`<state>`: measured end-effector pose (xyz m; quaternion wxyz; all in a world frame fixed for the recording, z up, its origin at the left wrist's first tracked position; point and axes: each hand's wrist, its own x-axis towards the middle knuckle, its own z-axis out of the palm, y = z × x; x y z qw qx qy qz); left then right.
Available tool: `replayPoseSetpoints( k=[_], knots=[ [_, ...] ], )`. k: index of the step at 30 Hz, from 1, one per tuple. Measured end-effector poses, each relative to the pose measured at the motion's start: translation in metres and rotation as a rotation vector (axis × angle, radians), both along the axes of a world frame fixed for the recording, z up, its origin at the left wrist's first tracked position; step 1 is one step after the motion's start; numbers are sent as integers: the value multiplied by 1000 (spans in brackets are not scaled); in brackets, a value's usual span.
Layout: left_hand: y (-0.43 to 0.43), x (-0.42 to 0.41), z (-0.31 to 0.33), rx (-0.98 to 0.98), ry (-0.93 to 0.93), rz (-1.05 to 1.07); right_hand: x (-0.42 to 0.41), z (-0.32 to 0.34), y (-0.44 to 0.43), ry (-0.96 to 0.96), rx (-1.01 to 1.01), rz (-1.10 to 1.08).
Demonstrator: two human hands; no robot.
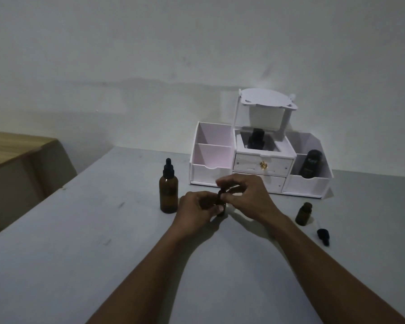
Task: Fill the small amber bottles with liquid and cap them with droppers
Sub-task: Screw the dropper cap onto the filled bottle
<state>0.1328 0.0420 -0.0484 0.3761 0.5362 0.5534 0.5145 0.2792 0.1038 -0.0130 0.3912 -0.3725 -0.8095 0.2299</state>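
While the left hand (197,210) curls round the body of a small bottle (221,208) standing on the worktop (103,230), the right hand (246,195) pinches the dropper cap (221,194) at its neck between thumb and fingertips. Whether the cap is screwed home cannot be told, since the fingers hide the joint. The bottle sits near the middle of the worktop, just right of a tall bottle (168,195) that wears its own dropper.

A glass bottle this little is likely light, stiff and smooth, so it would tip or spin readily. Holding it low round the body, as the left hand does, steadies it against the twist. The cap is best taken by its hard collar, not the soft rubber bulb, which would only squash. The glass tube under it is probably brittle if knocked against the rim.

To the right, well apart, a second small bottle (303,213) stands open, with a loose dropper (323,236) lying just beside it on the near side. That pair looks next in line. Whether either small bottle holds liquid cannot be told in this dim light.

An organiser (211,174) stands at the back by the wall, close behind the hands, so the open room lies toward the person and to the near left. The loose dropper is round and lies near the right forearm, which could roll it with a careless sweep.
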Motion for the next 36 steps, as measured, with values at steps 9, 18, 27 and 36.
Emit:
replayPoseSetpoints(
  k=[9, 18, 27, 36],
  knots=[
    [0, -1, -1, 9, 65, 9, 2, 6, -1, -5, 21, -16],
    [-1, 0, 1, -4, 108, 30, -4, 5, -2, -18, 39, -79],
    [0, 1, 0, 2, 104, 37, -4, 2, -2, -42, 6, -98],
    [-2, 1, 4, 3, 77, 22, -3, 3, 0, -73, 6, -56]
  ],
)
